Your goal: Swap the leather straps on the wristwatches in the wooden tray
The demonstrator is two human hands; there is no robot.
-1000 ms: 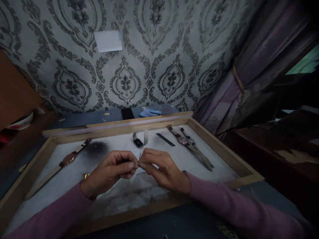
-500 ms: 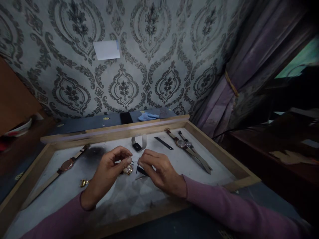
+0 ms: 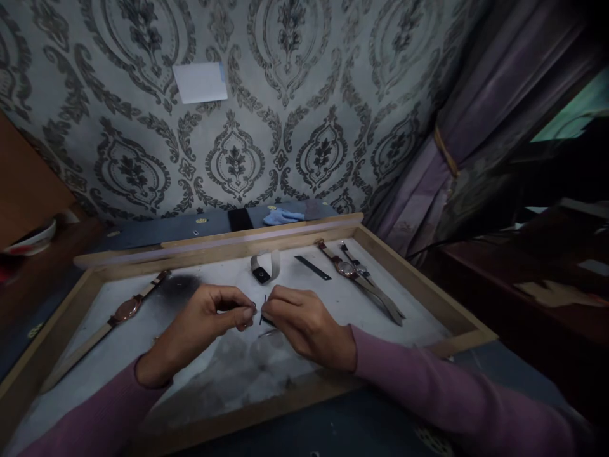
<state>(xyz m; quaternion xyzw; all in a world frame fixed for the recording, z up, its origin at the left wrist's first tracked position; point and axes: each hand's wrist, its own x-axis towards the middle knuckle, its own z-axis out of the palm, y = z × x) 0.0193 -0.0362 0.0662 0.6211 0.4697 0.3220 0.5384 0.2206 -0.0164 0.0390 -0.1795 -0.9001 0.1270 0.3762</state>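
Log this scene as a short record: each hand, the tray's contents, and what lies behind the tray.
Left hand: pinching a small dark item, details unclear
Right hand: pinching a thin dark piece
Tray: wooden sides, pale base
Tray, left: brown watch
Tray, back middle: square-faced watch, dark flat strip
Tray, right: two watches side by side
Behind tray: black flat object, blue cloth

Over a shallow wooden-walled tray (image 3: 413,285), the left hand (image 3: 209,319) pinches a tiny dark item (image 3: 254,306) just beside a thin black strip (image 3: 261,317) in the right hand (image 3: 309,324). A square black-faced watch with grey strap (image 3: 261,274) lies beyond.
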